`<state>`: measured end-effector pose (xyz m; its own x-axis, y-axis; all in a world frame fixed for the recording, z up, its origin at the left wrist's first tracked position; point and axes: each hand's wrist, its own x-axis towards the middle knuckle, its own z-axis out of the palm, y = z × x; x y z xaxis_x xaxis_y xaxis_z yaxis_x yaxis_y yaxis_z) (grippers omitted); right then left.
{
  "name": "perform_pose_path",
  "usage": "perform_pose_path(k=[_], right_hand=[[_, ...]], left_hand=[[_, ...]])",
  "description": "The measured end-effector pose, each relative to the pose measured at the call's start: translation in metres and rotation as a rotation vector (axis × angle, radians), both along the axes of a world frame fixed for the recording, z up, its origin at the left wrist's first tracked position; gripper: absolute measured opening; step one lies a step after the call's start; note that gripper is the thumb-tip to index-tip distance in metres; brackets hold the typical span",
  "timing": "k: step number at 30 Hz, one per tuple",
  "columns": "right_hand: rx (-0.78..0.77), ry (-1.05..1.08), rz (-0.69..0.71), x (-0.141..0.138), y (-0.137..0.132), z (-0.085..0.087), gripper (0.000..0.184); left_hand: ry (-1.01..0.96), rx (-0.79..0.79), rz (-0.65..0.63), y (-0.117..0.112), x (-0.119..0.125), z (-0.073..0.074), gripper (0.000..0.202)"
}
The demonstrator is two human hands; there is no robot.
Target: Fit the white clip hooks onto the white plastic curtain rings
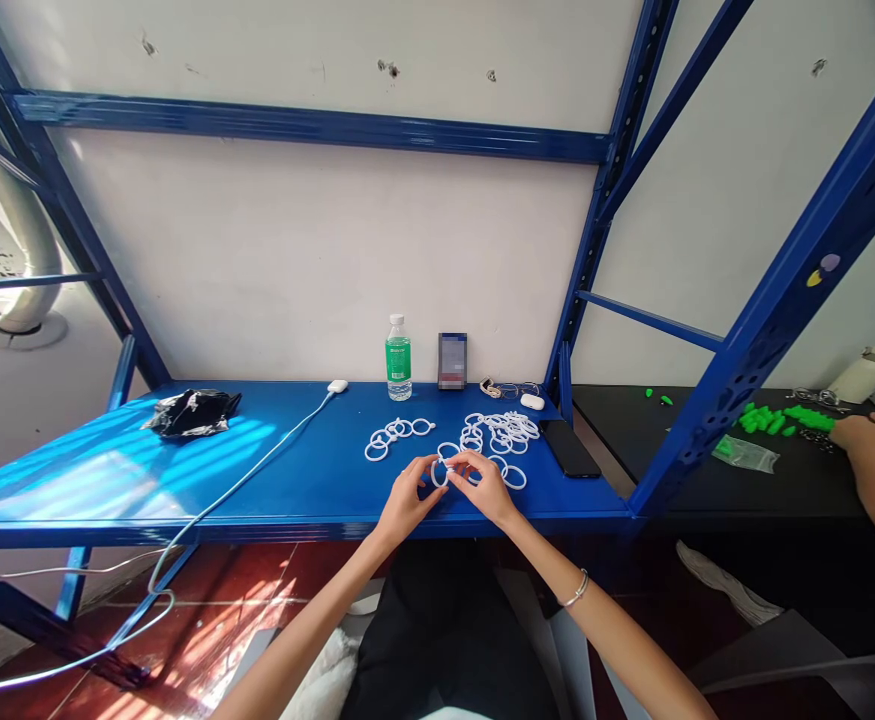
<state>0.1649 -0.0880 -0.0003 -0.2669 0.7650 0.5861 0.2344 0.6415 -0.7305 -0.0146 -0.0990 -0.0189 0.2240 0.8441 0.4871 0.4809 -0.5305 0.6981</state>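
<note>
Near the front edge of the blue table, both my hands meet over a white plastic ring (437, 474). My left hand (411, 492) pinches its left and lower side. From the right, my right hand (483, 484) closes its fingertips on the same ring. Another white ring shows just above my fingers, but I cannot tell whether the two are linked. Behind my right hand lies a pile of white rings (510, 432), with a few loose ones beside that hand. To the left, several rings form a short row (398, 430).
A water bottle (398, 360) and a small framed card (452, 362) stand by the wall. A black phone (569, 448) lies right, a crumpled black bag (192, 412) left. A white cable (257, 470) crosses the table. At right, another person's hand (868, 432) touches green pieces (771, 420).
</note>
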Motion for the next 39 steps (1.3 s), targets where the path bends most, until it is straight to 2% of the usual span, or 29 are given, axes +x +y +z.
perform_pose_path(k=[13, 23, 31, 39], right_hand=[[-0.013, -0.04, 0.029, 0.0003, -0.0041, 0.0072, 0.012], [0.056, -0.069, 0.062, -0.0013, 0.0008, 0.0018, 0.011], [0.052, -0.175, 0.079, -0.0022, -0.0008, 0.0004, 0.011], [0.043, -0.188, 0.077, -0.0026, -0.0012, 0.0004, 0.012]], left_hand=[[0.036, 0.008, -0.046, -0.0021, 0.0003, 0.0031, 0.042], [0.07, 0.045, -0.052, -0.001, 0.0003, 0.0019, 0.036], [0.091, 0.056, -0.056, -0.0001, 0.0002, -0.0003, 0.033], [0.095, 0.028, -0.069, 0.0004, 0.0002, -0.0004, 0.034]])
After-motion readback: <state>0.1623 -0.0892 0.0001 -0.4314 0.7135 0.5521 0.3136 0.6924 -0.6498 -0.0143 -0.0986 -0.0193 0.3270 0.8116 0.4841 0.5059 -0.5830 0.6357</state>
